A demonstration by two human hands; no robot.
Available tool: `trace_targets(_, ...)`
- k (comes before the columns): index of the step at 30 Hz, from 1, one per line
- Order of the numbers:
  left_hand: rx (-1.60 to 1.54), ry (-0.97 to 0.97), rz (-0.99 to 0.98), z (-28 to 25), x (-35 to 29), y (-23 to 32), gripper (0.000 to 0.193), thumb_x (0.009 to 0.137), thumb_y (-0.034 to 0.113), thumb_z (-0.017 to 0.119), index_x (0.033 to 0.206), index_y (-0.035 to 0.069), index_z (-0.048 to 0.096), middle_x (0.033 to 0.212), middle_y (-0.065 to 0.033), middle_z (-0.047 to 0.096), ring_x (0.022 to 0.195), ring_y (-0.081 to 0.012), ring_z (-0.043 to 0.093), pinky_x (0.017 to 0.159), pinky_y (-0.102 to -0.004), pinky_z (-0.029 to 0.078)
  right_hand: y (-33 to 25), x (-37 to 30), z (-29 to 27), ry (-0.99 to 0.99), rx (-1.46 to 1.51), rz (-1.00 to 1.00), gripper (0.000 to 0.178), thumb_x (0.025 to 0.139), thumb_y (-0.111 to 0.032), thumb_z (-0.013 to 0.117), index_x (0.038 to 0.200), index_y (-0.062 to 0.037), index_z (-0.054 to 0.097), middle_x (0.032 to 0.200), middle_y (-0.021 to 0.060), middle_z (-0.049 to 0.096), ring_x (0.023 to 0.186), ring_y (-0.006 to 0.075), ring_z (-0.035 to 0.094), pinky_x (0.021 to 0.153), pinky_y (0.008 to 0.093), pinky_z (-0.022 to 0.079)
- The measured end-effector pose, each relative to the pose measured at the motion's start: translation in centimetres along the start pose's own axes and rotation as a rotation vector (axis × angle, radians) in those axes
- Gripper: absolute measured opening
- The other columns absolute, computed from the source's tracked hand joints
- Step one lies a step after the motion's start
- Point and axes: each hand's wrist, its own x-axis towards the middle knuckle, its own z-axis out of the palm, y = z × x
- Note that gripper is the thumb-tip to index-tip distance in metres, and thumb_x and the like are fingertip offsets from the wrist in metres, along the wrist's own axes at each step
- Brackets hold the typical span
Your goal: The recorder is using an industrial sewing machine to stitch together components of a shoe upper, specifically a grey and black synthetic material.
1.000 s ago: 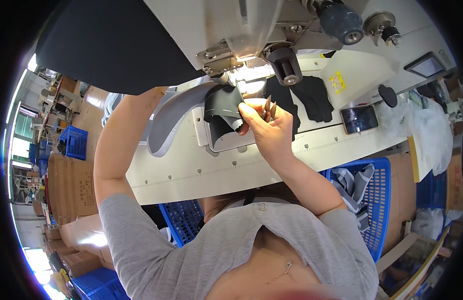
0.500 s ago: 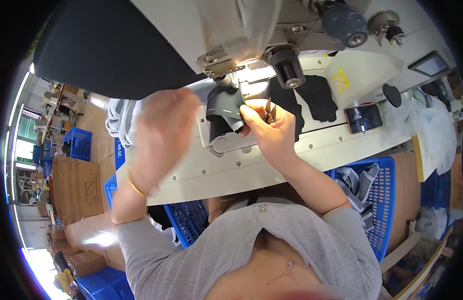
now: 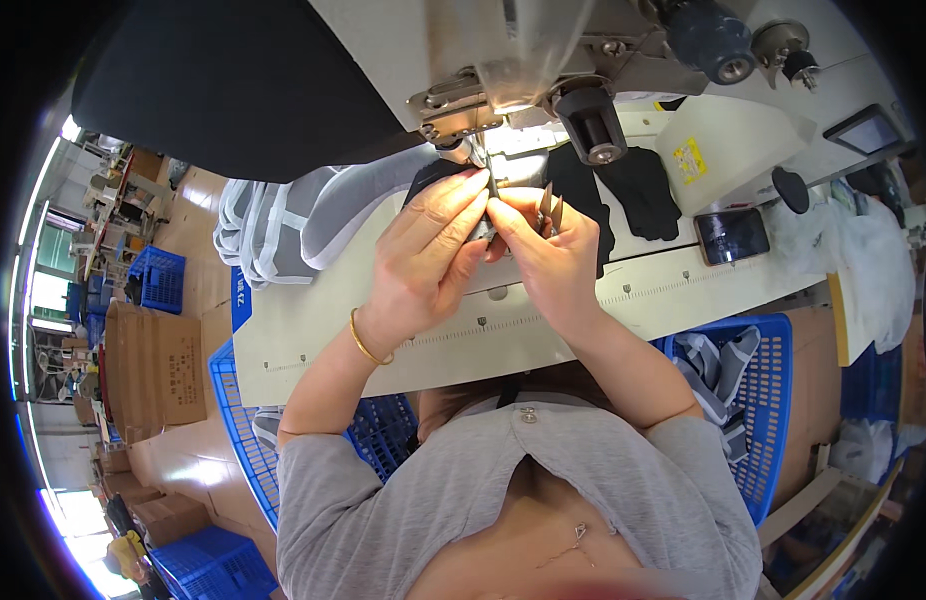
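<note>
From afar, I see the black fabric piece (image 3: 431, 178) at upper centre, below the sewing machine (image 3: 458, 115). The left hand's (image 3: 423, 255) fingers lie together over it; whether they clamp, I can't tell. The right hand (image 3: 553, 245) grips thread snips (image 3: 547, 198). I'd hold the edge flat, blades clear.

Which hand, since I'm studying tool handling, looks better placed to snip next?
Probably the right hand: it holds the snips. The left hand shows no tool and lies over the black fabric.
</note>
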Motion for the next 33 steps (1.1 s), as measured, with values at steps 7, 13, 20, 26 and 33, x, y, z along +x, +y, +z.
trace_targets(7,0.005,0.06,-0.058,-0.4,0.6,-0.7,0.023,0.081,0.003,0.067,0.103,-0.005,0.066,0.106,-0.0152,0.067,0.097,-0.0318,0.065,0.085,-0.0399,0.054,-0.5,-0.4,0.0,-0.047,-0.077,0.036,0.018,0.089,-0.009,0.063,0.102,0.003,0.069,0.072,-0.0001,0.065,0.064,0.0021,0.057,0.057,0.0217,0.052)
trace_targets(13,0.382,0.028,0.249,-0.4,1.9,-0.8,0.033,0.069,0.006,0.068,0.101,-0.001,0.068,0.1,-0.0091,0.063,0.096,-0.0256,0.063,0.082,-0.0371,0.054,-0.4,-0.3,0.1,-0.032,-0.107,0.035,0.018,0.089,-0.008,0.062,0.102,0.0023,0.069,0.074,-0.0002,0.066,0.065,0.0025,0.057,0.06,0.022,0.054)
trace_targets(20,0.354,0.006,0.255,-0.3,1.7,-0.5,0.04,0.065,0.011,0.068,0.103,-0.002,0.066,0.103,-0.0091,0.062,0.098,-0.0247,0.062,0.084,-0.0375,0.054,0.1,-0.6,0.0,-0.035,-0.098,0.007,0.015,0.089,-0.006,0.061,0.1,0.0025,0.068,0.072,0.002,0.066,0.065,0.0039,0.058,0.061,0.0236,0.053)
trace_targets(26,0.395,0.035,0.253,-0.2,1.9,-0.5,0.042,0.063,0.008,0.069,0.103,-0.003,0.065,0.103,-0.0092,0.062,0.097,-0.0249,0.062,0.083,-0.0369,0.054,-0.1,-0.6,-0.4,-0.025,-0.206,-0.024,0.015,0.09,-0.006,0.061,0.1,0.0028,0.068,0.067,0.0022,0.063,0.062,0.0042,0.057,0.059,0.0241,0.053)
trace_targets(33,0.367,0.148,0.278,0.7,1.5,-1.0,0.033,0.061,0.001,0.069,0.094,-0.002,0.069,0.096,-0.0089,0.065,0.089,-0.0244,0.065,0.072,-0.0344,0.056,-0.6,-0.8,-0.5,-0.051,-0.299,-0.056,0.016,0.091,-0.008,0.061,0.099,0.0036,0.068,0.066,0.0052,0.065,0.06,0.0078,0.063,0.054,0.0226,0.05)
